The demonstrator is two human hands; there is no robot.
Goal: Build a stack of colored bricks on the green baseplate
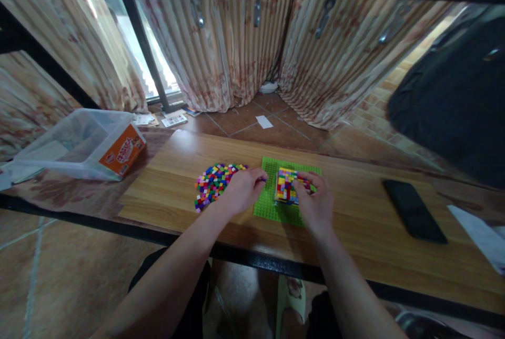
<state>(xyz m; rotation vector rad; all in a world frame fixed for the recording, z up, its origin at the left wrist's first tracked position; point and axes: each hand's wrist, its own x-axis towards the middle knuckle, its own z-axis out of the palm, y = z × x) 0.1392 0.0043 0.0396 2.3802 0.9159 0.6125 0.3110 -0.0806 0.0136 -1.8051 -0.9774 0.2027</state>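
A green studded baseplate (272,212) lies on the wooden board, and a low block of many-coloured toy bricks (286,183) stands on it. My right hand (319,202) is closed at the block's right side, thumb against its top and fingers over its far right part. My left hand (243,187) hovers between the loose bricks and the baseplate's left edge, thumb and fingertips pinched together. Whatever sits in that pinch is too small to name. A pile of loose small bricks (215,183) in mixed colours spreads to the left, partly hidden behind my left hand.
A clear plastic bin (79,168) with an orange label stands at the far left. To the right lie a black phone (414,211) and white paper (477,233). The wooden board (158,186) rests on a dark-edged table. Curtains (221,55) hang behind; a dark bar crosses overhead.
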